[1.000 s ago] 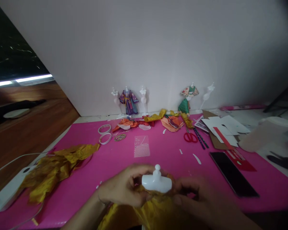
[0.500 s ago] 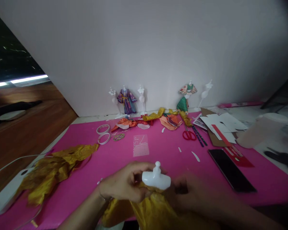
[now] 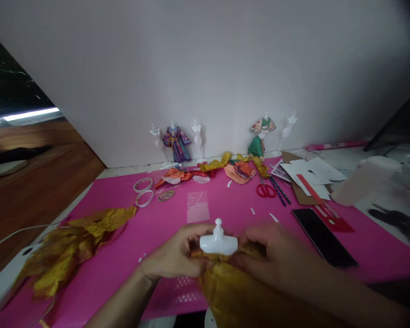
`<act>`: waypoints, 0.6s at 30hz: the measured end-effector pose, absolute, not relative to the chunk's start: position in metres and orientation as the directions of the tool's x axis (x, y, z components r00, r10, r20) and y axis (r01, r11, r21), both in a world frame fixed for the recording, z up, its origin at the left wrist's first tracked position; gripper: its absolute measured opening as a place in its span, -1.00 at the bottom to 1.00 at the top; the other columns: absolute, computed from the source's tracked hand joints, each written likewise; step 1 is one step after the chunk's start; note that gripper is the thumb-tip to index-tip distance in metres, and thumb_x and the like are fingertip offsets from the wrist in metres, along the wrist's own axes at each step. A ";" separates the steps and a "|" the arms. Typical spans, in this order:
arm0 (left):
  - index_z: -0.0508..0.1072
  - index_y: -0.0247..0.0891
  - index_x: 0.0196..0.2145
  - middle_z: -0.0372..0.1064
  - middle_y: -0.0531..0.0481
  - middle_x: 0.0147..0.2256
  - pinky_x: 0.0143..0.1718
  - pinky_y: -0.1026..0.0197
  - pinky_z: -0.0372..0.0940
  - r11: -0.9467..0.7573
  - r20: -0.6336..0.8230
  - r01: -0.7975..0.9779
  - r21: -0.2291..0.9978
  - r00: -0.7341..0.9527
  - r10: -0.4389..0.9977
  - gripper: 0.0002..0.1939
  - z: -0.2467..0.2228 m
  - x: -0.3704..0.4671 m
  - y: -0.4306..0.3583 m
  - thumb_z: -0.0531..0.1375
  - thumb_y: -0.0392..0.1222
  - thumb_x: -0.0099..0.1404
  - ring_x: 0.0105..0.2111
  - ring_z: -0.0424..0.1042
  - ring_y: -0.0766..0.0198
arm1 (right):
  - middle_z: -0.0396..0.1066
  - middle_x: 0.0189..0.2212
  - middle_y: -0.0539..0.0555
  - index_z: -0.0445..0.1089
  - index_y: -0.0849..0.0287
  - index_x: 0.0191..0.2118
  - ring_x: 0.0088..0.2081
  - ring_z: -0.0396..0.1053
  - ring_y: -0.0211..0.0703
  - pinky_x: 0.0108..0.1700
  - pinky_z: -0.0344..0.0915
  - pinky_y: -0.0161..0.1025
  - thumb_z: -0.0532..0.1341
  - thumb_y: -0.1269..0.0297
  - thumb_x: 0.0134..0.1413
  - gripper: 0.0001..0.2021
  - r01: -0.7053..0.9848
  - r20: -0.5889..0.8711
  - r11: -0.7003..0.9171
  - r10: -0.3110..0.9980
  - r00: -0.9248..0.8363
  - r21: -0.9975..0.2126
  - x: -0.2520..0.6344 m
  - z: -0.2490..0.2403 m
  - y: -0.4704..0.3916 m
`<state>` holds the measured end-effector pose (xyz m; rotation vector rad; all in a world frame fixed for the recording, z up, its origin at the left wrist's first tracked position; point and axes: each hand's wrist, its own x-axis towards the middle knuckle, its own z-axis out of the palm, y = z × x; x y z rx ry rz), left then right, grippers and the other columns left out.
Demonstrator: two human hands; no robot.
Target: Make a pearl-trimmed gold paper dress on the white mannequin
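A small white doll mannequin (image 3: 219, 244) stands upright low in the middle, its neck knob and shoulders showing. Gold-yellow fabric (image 3: 230, 287) wraps round its chest and hangs down in front. On the left side of the mannequin, my left hand (image 3: 177, 253) pinches the top edge of the fabric against it. My right hand (image 3: 269, 253) grips the fabric at the right side, thumb and fingers closed on the edge. The mannequin's lower body is hidden by the fabric.
Crumpled gold fabric (image 3: 78, 241) lies left over a white power strip (image 3: 7, 284). Tape rolls (image 3: 144, 198), red scissors (image 3: 265, 190), a phone (image 3: 323, 237) and a rhinestone sheet (image 3: 197, 207) rest on the pink mat (image 3: 112, 191). Dressed and bare mannequins (image 3: 176, 142) line the wall.
My right hand has come in against the mannequin and closed on the fabric edge. The gold fabric now hangs more to the right, uncovering the mat below my left hand.
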<state>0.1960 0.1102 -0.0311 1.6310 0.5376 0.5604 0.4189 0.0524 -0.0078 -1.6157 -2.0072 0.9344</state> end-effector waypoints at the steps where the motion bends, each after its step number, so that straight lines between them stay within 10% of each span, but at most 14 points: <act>1: 0.49 -0.19 0.00 0.56 -0.05 -0.12 -0.18 0.27 0.37 -0.137 0.056 0.041 0.990 0.771 0.635 -0.47 -0.031 0.196 0.110 0.26 -0.47 0.05 -0.17 0.52 0.21 | 0.30 -0.64 -0.10 0.44 0.11 -0.49 -0.58 0.16 -0.32 -0.55 -0.08 -0.32 0.25 0.13 0.02 -0.80 0.719 -0.084 0.118 0.967 -0.239 -0.685 0.419 -0.006 0.053; 18: 0.47 -0.16 0.02 0.45 0.01 -0.12 -0.12 0.25 0.32 -0.197 0.046 0.115 0.974 0.746 0.664 -0.45 -0.023 0.208 0.102 0.16 -0.53 0.09 -0.14 0.42 0.24 | 0.17 -0.69 -0.12 0.43 0.15 -0.54 -0.62 0.08 -0.35 -0.60 -0.13 -0.35 0.21 0.27 -0.09 -0.87 0.781 -0.140 0.085 0.966 -0.216 -0.619 0.419 0.015 0.064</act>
